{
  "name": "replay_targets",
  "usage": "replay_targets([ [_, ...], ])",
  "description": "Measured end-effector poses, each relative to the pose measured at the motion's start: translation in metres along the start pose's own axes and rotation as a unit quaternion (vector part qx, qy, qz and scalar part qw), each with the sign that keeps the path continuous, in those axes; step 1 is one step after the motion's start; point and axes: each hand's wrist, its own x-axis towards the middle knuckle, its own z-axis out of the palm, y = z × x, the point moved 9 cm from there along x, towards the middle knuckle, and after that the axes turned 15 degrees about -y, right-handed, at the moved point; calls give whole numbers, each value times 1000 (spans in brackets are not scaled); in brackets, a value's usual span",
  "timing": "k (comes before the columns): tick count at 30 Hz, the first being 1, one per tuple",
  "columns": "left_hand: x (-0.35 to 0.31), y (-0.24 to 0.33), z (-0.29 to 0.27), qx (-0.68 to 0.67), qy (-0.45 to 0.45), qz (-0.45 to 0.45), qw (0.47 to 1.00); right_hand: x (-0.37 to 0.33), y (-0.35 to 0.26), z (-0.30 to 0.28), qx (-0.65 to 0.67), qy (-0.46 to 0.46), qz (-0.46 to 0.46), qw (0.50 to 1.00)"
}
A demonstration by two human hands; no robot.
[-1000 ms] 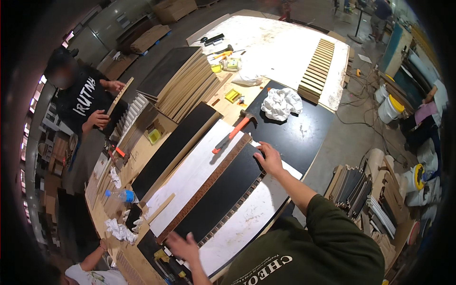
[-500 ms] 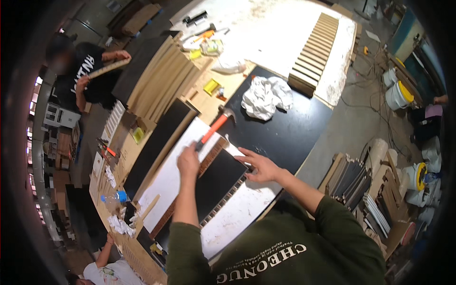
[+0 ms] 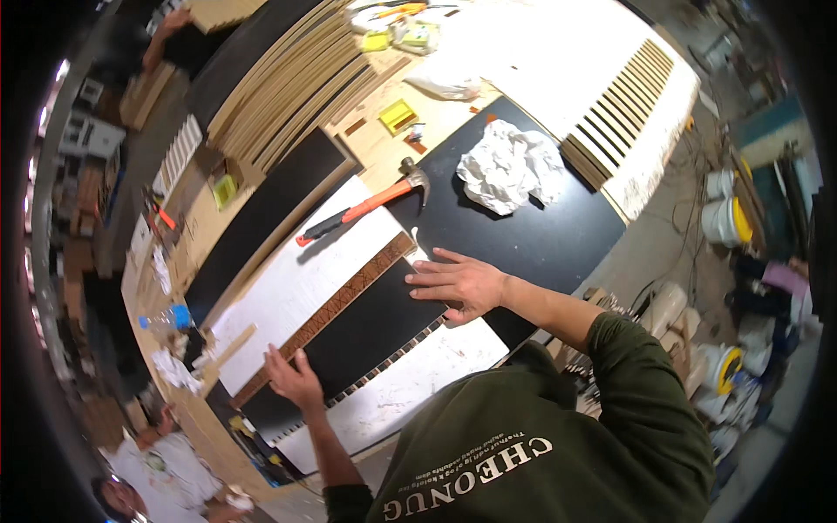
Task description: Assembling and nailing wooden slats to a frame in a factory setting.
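Note:
A long black panel (image 3: 357, 336) lies over a white board (image 3: 427, 370). Along its far edge runs a brown patterned strip (image 3: 336, 292), and a row of small light and dark blocks (image 3: 384, 370) borders its near edge. My left hand (image 3: 295, 381) rests by the panel's left part, fingers apart, fingertips at the brown strip. At the right end my right hand (image 3: 462, 285) lies flat with spread fingers, its thumb near the corner. Neither hand holds anything. Beyond the panel a claw hammer (image 3: 370, 202) with an orange and black handle lies loose, its head toward the right.
Crumpled white paper or cloth (image 3: 510, 166) sits on a black board (image 3: 558, 231). Stacked wood strips (image 3: 288, 83) stand at far left; a slatted stack (image 3: 623, 113) is far right. A blue-capped bottle (image 3: 166, 318) lies left. A person in white (image 3: 166, 466) works at lower left.
My left hand has let go of the hammer and moved left to the panel. The hammer now lies on the white board. My right hand has flattened at the panel's right end.

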Motion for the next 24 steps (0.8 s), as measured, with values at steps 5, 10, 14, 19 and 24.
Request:
replay_targets([
  [5,-4,-29,2,62,0,-57,996,11,6,5,52,-29,8,998],
  [10,-6,-30,0,44,5,-67,997,14,7,-2,11,24,11,1000],
  [14,-3,-23,-1,25,17,-49,998,9,3,0,-2,18,9,1000],
  [19,-19,-44,-2,-82,83,-53,992,15,-15,-3,-24,-51,64,996],
  [24,-101,-72,-20,-152,272,-132,941,22,-36,11,-112,-80,67,988],
])
